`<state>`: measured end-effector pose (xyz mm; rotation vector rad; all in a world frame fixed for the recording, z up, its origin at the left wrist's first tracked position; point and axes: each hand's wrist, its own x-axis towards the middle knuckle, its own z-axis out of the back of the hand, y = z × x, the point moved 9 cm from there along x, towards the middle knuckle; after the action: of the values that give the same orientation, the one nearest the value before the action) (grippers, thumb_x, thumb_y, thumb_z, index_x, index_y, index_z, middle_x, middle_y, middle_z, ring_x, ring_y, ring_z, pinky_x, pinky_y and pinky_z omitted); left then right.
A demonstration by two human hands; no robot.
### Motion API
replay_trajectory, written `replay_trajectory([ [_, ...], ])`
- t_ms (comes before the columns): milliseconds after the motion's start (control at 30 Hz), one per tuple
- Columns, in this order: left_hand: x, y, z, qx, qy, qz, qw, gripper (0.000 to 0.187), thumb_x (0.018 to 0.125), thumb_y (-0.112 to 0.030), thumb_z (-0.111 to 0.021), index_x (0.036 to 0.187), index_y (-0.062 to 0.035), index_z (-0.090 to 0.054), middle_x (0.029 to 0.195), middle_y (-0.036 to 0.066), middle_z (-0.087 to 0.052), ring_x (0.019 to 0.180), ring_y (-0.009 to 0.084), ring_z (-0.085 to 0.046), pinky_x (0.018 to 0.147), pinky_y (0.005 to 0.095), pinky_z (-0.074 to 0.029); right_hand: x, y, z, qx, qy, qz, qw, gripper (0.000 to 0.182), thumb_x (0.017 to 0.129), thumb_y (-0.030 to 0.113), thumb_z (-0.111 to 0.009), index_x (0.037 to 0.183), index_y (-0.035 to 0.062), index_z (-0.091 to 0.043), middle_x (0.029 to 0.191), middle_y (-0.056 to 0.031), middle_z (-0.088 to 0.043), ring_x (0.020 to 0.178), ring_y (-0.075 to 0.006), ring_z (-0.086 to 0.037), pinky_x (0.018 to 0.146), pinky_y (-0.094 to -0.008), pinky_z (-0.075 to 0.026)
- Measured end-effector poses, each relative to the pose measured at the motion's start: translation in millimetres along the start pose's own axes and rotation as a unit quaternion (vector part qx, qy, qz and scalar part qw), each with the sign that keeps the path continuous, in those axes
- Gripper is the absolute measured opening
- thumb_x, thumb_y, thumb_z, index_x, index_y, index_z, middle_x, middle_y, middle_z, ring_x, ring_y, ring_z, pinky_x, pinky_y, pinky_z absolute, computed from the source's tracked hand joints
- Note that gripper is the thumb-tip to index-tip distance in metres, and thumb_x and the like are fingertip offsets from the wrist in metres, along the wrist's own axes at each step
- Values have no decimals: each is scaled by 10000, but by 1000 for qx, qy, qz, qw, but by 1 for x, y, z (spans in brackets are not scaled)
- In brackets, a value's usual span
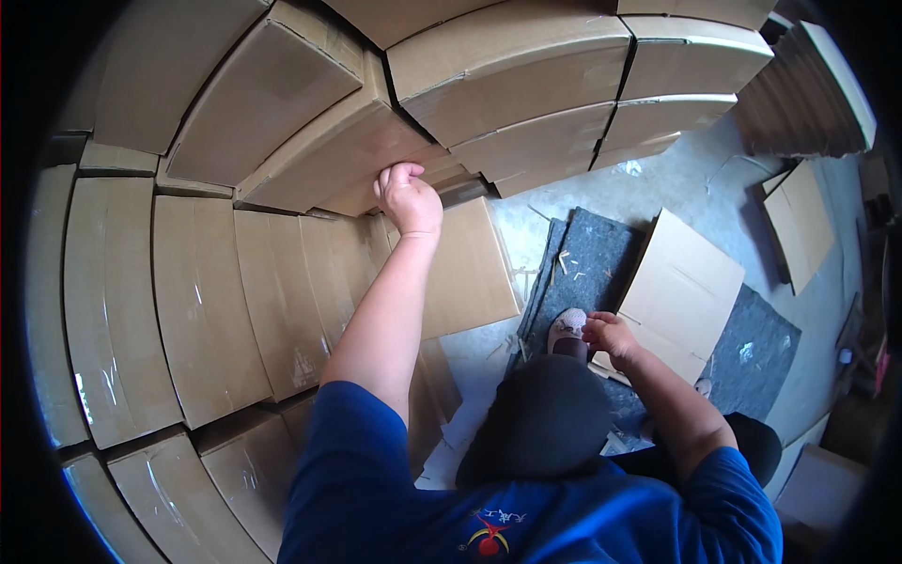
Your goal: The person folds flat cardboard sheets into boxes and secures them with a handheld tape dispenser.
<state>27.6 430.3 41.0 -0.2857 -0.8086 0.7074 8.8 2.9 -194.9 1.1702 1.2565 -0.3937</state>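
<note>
My left hand [410, 198] is raised against the side of a stacked cardboard box [352, 155], its fingers curled at the box's face; whether they grip anything is hidden. My right hand [609, 336] is low near my shoe [567, 324], fingers bent and slightly apart, with nothing visible in them. Beside it, a flat cardboard piece [681, 287] lies on a dark grey mat [597, 249]. Below my left hand stands another closed box [465, 268].
Closed boxes [202, 301] are stacked at the left and along the top. Flattened cardboard [803, 94] is piled at the upper right, with a loose sheet [800, 226] below it. Small scraps [564, 263] lie on the mat.
</note>
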Motion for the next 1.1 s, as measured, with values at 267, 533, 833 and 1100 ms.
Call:
replay_trajectory([
  [267,-1,-6,11,13,101,36,994,234,749,16,-567,938,-107,-627,963,60,-632,1007,272,-550,940,411,-419,-35,-8,-29,-96,72,29,992,427,918,194,-616,1294,1,-552,957,-73,-662,820,-163,-624,718,-304,-502],
  [533,-79,81,-13,-29,222,275,935,249,827,-62,-591,1068,-65,-654,1199,124,-612,1049,286,-618,931,361,-484,-48,-9,-3,-127,24,70,989,406,907,148,-610,1255,-58,-575,947,-107,-680,810,-162,-636,742,-310,-525],
  [833,-297,162,62,227,248,416,845,604,861,-358,-680,1381,-111,-498,1505,107,-391,1362,351,-359,1132,441,-329,-56,-38,40,-260,-37,48,964,432,908,241,-610,1245,-30,-608,1017,-173,-710,883,-223,-687,835,-349,-535],
  [1100,-269,113,28,146,289,351,878,521,870,-248,-678,1348,-104,-529,1442,138,-446,1304,288,-451,1065,420,-400,-87,-30,127,-104,-189,127,968,283,904,200,-607,1056,-25,-685,800,-105,-701,649,-159,-675,634,-314,-545],
])
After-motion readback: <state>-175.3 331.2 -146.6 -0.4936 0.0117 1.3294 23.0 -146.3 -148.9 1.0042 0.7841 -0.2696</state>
